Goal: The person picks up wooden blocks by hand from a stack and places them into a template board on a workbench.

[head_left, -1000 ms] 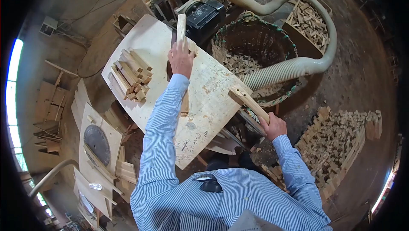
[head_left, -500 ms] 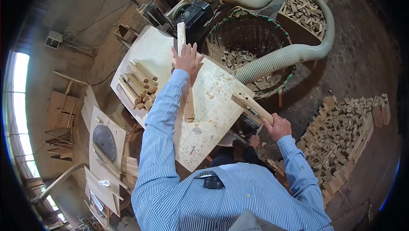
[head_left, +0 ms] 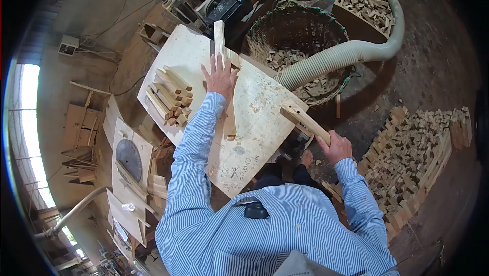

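My left hand [head_left: 220, 76] lies with its fingers spread on a wooden piece that lies lengthwise on the pale work board [head_left: 260, 123]. A light wooden strip [head_left: 219, 36] sticks out beyond its fingertips, and a browner length of wood [head_left: 230, 123] extends from under the palm toward me. My right hand [head_left: 337, 148] is wrapped round the end of a wooden lever [head_left: 310, 124] at the board's right edge. Several square wooden sticks [head_left: 170, 98] are stacked on the board, left of my left hand.
A wicker basket [head_left: 254, 47] with offcuts stands beyond the board, crossed by a thick ribbed hose [head_left: 326, 65]. A black motor [head_left: 229, 8] is at the far edge. Stacked wood blocks [head_left: 407, 159] lie right; a round saw blade [head_left: 128, 160] rests on a board at left.
My left hand has shifted slightly toward me, and more of the light strip shows beyond its fingers. My right hand still holds the lever. The whole view has shifted a little.
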`<act>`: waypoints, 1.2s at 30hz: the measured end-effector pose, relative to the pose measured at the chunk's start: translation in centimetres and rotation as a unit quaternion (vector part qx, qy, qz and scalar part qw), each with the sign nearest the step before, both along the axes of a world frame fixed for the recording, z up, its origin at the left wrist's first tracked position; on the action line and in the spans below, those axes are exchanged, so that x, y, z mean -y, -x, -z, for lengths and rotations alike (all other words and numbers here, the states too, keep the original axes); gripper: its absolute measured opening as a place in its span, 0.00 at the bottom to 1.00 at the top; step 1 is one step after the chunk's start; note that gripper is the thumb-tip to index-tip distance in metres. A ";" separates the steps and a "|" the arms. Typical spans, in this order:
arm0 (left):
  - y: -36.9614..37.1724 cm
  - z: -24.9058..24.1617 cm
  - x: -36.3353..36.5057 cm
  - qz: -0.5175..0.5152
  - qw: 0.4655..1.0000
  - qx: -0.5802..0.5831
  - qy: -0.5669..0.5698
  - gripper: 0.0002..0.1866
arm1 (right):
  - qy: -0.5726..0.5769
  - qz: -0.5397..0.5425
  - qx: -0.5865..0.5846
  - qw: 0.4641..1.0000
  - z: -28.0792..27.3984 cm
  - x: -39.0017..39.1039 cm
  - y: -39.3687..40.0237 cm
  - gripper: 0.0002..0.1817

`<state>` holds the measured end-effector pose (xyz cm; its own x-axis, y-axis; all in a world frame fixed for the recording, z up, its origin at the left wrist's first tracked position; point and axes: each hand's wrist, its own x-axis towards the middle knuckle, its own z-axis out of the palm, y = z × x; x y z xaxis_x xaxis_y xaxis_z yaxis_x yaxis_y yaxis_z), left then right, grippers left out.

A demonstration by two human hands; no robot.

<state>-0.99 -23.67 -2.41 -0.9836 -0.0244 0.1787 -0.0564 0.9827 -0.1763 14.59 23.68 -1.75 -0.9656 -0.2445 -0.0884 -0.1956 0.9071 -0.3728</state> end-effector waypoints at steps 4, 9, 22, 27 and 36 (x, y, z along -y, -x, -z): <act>0.3 -0.4 -0.1 -0.017 0.999 0.028 -0.012 0.32 | 0.002 0.005 -0.004 1.000 -0.3 0.3 -0.1 0.28; -0.2 -0.4 -0.6 -0.042 0.996 0.018 -0.078 0.35 | 0.039 0.025 0.016 0.999 -1.3 0.3 0.0 0.26; -5.5 1.7 -3.5 -0.161 0.955 -0.077 -0.238 0.41 | 0.428 -0.093 0.104 0.893 1.5 26.2 22.7 0.31; -5.5 2.6 -3.1 -0.158 0.959 -0.086 -0.217 0.41 | 0.251 -0.090 0.096 0.959 0.9 35.0 28.5 0.30; -5.6 2.9 -3.0 -0.161 0.955 -0.084 -0.235 0.42 | 0.281 -0.134 0.161 0.937 3.2 36.4 31.5 0.23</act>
<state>4.64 -20.65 -5.34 -0.8699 -0.4370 0.2289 -0.3575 0.8782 0.3179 -16.94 -12.67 -4.95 -0.8081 -0.5699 -0.1489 -0.1843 0.4848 -0.8550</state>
